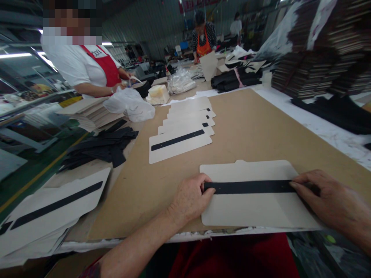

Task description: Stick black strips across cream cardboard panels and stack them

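A black strip (249, 187) lies lengthwise across a pale cardboard panel (246, 212) close to the table's front edge. My left hand (193, 195) pinches the strip's left end between thumb and fingers, at the panel's left side. At the other end, my right hand (324, 193) pinches the strip the same way, above the panel's right part. The panel's lower right corner is partly hidden by my right hand. Farther back lies an overlapping row of similar panels (179, 152), the nearest bearing a full black strip (178, 140).
Brown board (232, 139) covers the tabletop. To the left are stacked panels with strips (66, 193), a heap of black strips (101, 148) and a cardboard stack (92, 112). Tall dark stacks (307, 73) stand at right. A person in a red apron (100, 63) works across the table.
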Available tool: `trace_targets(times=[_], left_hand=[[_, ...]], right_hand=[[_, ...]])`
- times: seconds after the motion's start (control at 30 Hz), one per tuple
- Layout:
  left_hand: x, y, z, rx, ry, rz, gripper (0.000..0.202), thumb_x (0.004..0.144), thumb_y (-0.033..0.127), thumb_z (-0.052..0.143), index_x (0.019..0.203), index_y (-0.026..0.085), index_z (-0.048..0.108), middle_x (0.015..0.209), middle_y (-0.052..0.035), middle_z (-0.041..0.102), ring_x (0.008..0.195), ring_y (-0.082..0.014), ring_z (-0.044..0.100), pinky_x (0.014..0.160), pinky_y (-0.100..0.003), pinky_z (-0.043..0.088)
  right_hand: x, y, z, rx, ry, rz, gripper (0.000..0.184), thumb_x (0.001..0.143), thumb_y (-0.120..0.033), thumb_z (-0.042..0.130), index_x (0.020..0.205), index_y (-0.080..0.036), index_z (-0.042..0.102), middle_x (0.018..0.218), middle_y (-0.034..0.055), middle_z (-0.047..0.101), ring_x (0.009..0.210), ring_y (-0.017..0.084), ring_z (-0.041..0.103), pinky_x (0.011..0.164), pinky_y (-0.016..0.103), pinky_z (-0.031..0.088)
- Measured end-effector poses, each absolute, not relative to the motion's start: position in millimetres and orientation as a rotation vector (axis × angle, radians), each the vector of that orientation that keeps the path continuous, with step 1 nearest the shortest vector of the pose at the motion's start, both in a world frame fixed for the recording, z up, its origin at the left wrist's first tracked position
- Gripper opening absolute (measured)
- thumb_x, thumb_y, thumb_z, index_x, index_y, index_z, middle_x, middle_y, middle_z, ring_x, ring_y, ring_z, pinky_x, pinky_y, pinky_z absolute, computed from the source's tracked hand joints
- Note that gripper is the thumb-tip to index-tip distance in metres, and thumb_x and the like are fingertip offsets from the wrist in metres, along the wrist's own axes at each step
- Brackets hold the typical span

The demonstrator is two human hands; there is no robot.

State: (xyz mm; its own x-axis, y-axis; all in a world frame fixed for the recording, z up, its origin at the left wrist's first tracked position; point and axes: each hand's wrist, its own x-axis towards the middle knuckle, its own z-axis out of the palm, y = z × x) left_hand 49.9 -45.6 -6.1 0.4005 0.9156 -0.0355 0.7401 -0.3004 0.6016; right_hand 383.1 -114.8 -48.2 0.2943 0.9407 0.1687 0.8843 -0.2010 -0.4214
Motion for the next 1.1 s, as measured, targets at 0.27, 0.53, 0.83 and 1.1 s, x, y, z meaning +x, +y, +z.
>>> trace_targets(times=[0.27,0.53,0.83,1.1], left_hand=[[53,-47,-4,2.342,1.43,0.51,0.032,0.079,0.023,0.065,0.11,0.017,0.061,0.11,-0.0065,0.057,0.096,-0.0206,0.056,0.085,-0.035,0.047],[68,-62,0,2.906,1.092,0.071,0.038,0.079,-0.003,0.049,0.11,0.015,0.063,0.102,-0.0062,0.06,0.095,-0.0232,0.052,0.083,-0.037,0.051],[70,-60,-10,3.139,0.998,-0.003,0.036,0.084,0.003,0.052,0.119,0.007,0.058,0.103,-0.0099,0.059,0.091,-0.0244,0.05,0.078,-0.038,0.05],[59,-73,0,2.945,0.987,0.204,0.073,0.07,0.079,0.059,0.103,0.014,0.06,0.106,-0.0083,0.057,0.1,-0.0276,0.049,0.089,-0.044,0.044]], right_hand=[[384,-115,-54,-2.084,-1.698,0.081,0.023,0.084,-0.041,0.047,0.083,-0.024,0.062,0.094,0.0052,0.063,0.081,0.021,0.061,0.077,0.036,0.046],[359,-131,-36,-2.267,-1.926,-0.317,0.028,0.095,-0.03,0.039,0.115,-0.032,0.058,0.112,-0.0008,0.065,0.076,0.023,0.068,0.058,0.036,0.052],[348,-150,-40,-2.198,-2.365,-0.705,0.061,0.081,-0.009,0.042,0.138,-0.03,0.051,0.133,0.0097,0.056,0.056,0.018,0.064,0.042,0.034,0.054],[366,-155,-57,-1.664,-2.311,-0.414,0.05,0.085,-0.041,0.051,0.13,-0.022,0.059,0.131,0.0111,0.06,0.116,0.035,0.056,0.089,0.053,0.054]])
